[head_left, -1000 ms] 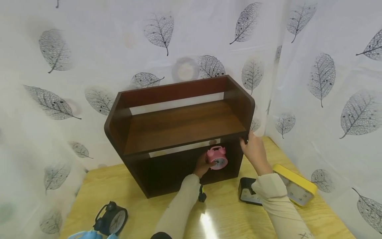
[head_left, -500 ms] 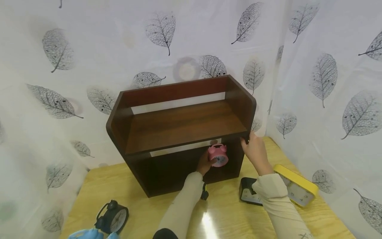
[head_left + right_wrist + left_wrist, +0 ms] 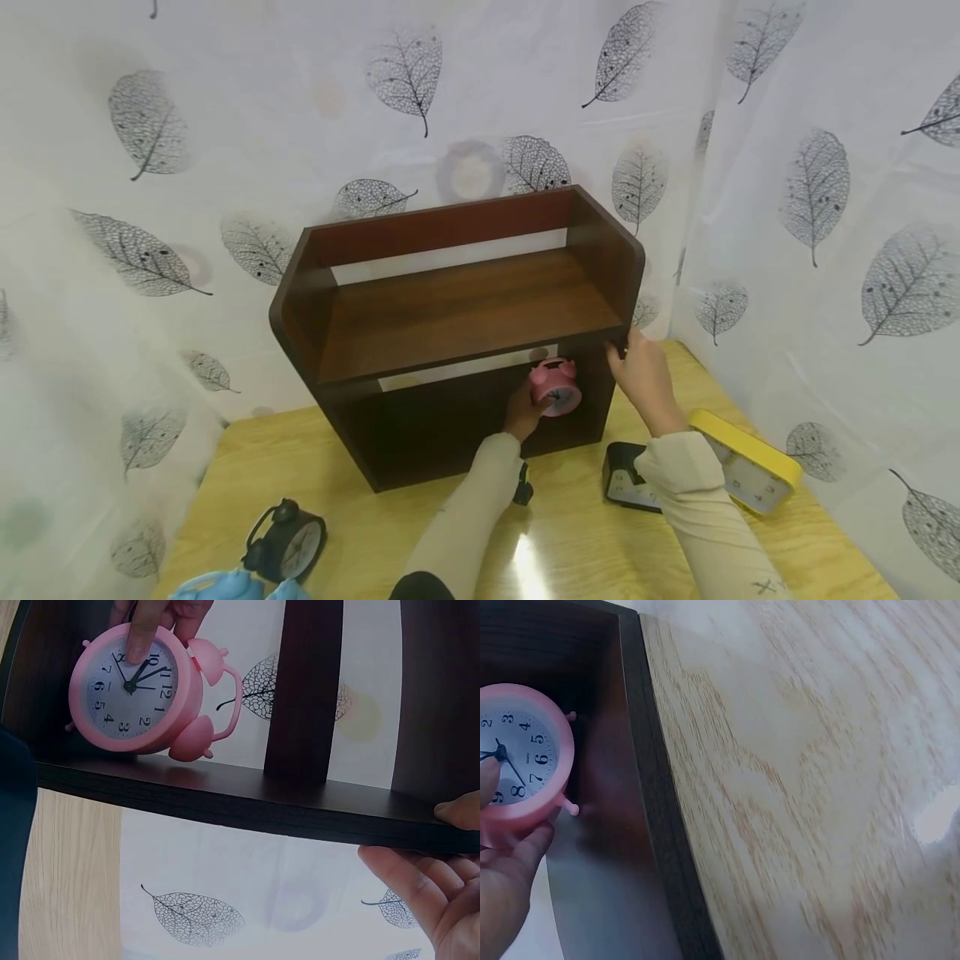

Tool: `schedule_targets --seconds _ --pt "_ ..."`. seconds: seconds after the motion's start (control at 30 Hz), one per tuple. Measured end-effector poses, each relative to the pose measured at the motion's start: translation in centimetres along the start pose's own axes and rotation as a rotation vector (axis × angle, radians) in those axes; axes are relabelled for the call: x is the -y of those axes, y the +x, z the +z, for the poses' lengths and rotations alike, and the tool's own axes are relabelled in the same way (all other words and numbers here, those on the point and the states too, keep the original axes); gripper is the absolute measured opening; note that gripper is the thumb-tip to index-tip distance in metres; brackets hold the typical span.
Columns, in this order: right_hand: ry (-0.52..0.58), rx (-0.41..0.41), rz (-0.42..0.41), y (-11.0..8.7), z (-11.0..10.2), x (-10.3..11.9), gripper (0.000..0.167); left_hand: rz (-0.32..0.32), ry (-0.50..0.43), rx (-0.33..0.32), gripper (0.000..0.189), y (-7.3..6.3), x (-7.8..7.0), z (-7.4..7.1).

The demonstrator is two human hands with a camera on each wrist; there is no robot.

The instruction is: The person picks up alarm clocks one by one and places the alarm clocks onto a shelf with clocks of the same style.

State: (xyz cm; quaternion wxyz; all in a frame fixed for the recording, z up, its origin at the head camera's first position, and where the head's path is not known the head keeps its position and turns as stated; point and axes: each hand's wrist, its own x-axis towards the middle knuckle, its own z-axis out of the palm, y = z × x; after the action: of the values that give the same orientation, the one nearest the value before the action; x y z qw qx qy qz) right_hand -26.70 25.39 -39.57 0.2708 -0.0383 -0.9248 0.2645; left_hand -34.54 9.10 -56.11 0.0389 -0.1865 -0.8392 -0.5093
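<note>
Clock [image 3: 133,697] (pink) is pinched by left hand [image 3: 523,414], fingertips [image 3: 540,839] seemingly part-hidden; right hand [image 3: 645,375] grips shelf [image 3: 476,308].

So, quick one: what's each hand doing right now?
Left hand: holding the pink alarm clock, thumb on its face.
Right hand: gripping the right side of the dark shelf.

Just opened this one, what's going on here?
A person's left hand holds a pink alarm clock inside the lower compartment of a dark wooden shelf, near its right end, while the right hand grips the edge of that end's side panel. On the table, a yellow clock is on the right and a black twin-bell clock on the left.
</note>
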Motion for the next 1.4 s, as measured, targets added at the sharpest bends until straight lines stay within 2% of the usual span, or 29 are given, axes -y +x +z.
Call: schedule_targets --seconds 0.2,0.37,0.63,0.73,0.8,1.0,1.2,1.4 --pt "-0.001 0.025 0.013 0.05 0.01 0.04 0.029 -0.031 0.004 0.021 0.053 0.25 0.15 0.38" --pt "-0.002 0.027 0.018 0.04 -0.02 0.08 0.029 -0.028 0.031 0.030 0.056 0.41 0.20 0.54" --pt "-0.005 0.027 0.020 -0.05 -0.03 0.08 0.028 -0.084 0.256 0.035 0.058 0.33 0.15 0.74" --pt "-0.007 0.029 0.023 -0.07 -0.05 0.08 0.028 -0.082 0.310 0.033 0.057 0.33 0.20 0.80" --pt "-0.005 0.024 0.020 -0.06 -0.03 0.06 0.027 -0.063 0.302 0.028 0.054 0.34 0.22 0.79" --pt "0.002 0.016 0.005 -0.08 0.04 -0.04 0.028 -0.006 0.142 0.004 0.041 0.28 0.12 0.45" --pt "-0.005 0.035 0.020 -0.04 0.02 -0.04 0.031 0.024 0.173 -0.034 0.037 0.36 -0.15 0.08" --pt "0.003 0.050 0.037 -0.05 -0.23 0.11 0.032 0.020 0.144 -0.042 0.032 0.60 -0.25 0.03"
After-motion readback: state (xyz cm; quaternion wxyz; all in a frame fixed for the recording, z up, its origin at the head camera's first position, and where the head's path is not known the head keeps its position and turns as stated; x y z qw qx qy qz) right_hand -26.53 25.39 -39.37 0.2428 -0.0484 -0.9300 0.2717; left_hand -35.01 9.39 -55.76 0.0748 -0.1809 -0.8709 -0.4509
